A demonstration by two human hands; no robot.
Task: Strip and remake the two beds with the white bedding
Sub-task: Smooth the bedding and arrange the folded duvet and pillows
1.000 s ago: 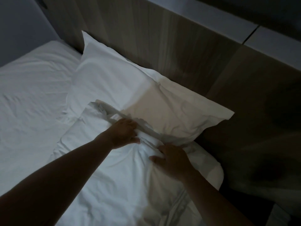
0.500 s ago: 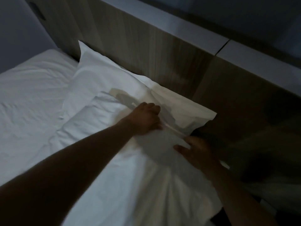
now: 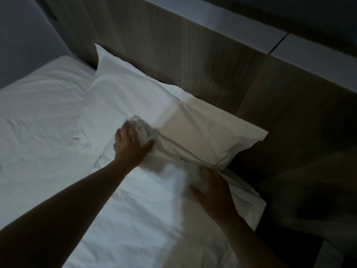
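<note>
Top sheet (image 3: 135, 209): white cotton-type cloth, soft, finely creased, lies in centre and lower middle of frame over the bed. Its upper edge is gathered into a ropey, wrinkled ridge running diagonally from frame centre down to the right, along the near side of the pillow (image 3: 154, 105); the rest fans toward the bottom edge. One loose corner droops off the bed side at lower right.

L hand (image 3: 133, 144), centre: fingers curled over the bunched upper-left end of that ridge, thumb splayed right, gripping cloth. R hand (image 3: 212, 188), lower right of centre: lies on the ridge's other end, fingertips sunk in folds; blurred, can't tell if pinching or just pressing.

Pillow: white, plump, rectangular w/ flat flange border, long axis diagonal upper left to mid right, back edge touching the headboard (image 3: 193, 55).

Fitted sheet (image 3: 38, 113), left: white, smooth w/ shallow wrinkles.

Headboard: wood-grain panels, vertical grain, pale flat ledge (image 3: 212, 22) on top, seam at upper right.
</note>
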